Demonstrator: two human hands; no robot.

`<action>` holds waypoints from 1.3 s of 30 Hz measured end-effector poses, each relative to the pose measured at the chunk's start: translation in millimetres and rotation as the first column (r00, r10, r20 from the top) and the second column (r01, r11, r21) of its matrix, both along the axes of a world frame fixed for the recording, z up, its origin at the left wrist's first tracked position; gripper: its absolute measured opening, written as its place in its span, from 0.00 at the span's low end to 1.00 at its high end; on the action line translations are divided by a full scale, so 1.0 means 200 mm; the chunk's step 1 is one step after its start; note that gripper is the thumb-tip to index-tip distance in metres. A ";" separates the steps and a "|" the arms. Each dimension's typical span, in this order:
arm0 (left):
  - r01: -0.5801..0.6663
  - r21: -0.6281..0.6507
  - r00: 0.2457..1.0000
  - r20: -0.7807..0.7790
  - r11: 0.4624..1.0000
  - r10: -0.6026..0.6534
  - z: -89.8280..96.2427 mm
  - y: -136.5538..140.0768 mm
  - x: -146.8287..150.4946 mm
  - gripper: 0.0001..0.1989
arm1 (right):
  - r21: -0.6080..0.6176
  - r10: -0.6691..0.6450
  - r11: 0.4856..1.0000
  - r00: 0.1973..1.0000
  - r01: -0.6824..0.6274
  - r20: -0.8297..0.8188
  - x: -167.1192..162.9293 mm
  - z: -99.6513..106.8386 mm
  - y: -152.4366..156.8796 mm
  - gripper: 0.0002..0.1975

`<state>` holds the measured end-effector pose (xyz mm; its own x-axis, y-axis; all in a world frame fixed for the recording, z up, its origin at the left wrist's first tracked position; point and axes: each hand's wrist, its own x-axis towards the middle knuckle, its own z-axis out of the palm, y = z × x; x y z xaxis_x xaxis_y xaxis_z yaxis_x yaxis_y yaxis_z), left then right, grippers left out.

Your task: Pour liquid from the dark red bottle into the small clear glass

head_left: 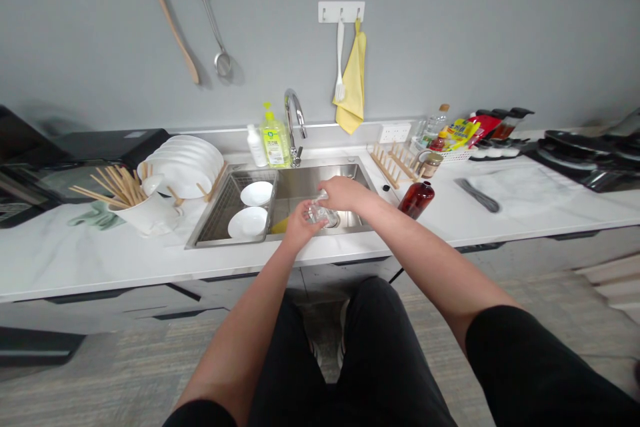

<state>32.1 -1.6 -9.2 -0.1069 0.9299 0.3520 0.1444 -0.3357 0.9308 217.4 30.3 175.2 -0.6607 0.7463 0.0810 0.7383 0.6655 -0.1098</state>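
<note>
Over the right part of the steel sink [295, 180], both of my hands are at a clear glass [323, 213]. My left hand [303, 223] is wrapped round its near left side. My right hand [341, 193] closes on its upper far side, fingers bent down; part of the glass and the right fingertips are hidden. Below, a bit of something yellow [280, 227] shows on the sink floor. To the left, two white bowls [249, 221] sit in a wire drain basket [213, 213]. The chrome faucet [295, 117] stands behind the sink; no stream of water is visible.
Left of the sink are a rack of white plates [183, 167] and a white holder [145, 213] with chopsticks. Dish soap [273, 140] stands behind. On the right are a brown bottle [417, 200], a wooden rack [387, 170], a jar [430, 163] and a grey brush-like item [477, 195].
</note>
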 end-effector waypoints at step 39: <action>-0.007 -0.006 1.000 0.003 1.000 0.007 0.02 0.00 0.00 0.37 | -0.003 0.062 0.998 0.989 -0.062 0.135 -0.05 0.03 -0.04 0.15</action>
<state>31.3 -1.9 -5.9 -0.1144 0.9313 0.3460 0.1440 -0.3290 0.9333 208.2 21.9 181.3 -0.7109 0.7032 -0.0107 0.7033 0.7108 -0.0109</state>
